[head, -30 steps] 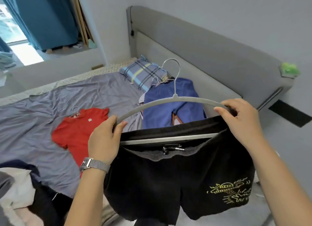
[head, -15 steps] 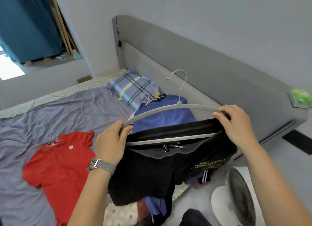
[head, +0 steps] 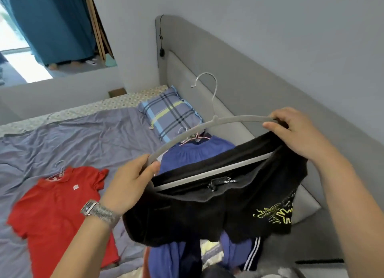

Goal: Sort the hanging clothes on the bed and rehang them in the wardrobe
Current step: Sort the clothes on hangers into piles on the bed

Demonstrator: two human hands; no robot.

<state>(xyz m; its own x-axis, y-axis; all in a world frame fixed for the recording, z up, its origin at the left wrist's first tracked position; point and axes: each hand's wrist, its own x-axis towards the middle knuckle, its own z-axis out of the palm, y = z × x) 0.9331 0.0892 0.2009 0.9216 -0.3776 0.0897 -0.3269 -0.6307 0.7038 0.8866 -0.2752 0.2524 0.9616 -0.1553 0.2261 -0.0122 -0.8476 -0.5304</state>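
Both of your forearms were bare, with no sleeve showing on either. On your left wrist you wore a watch [head: 89,207] with a silver case on a grey band [head: 103,213] that looked like woven metal mesh, though blur made the weave uncertain. Your right hand [head: 295,132] wore nothing

Black shorts [head: 218,211] with a yellow print drape over a tilted grey hanger [head: 207,126], above a red shirt [head: 54,211] and blue garment [head: 193,151] lying on the bed [head: 83,132].
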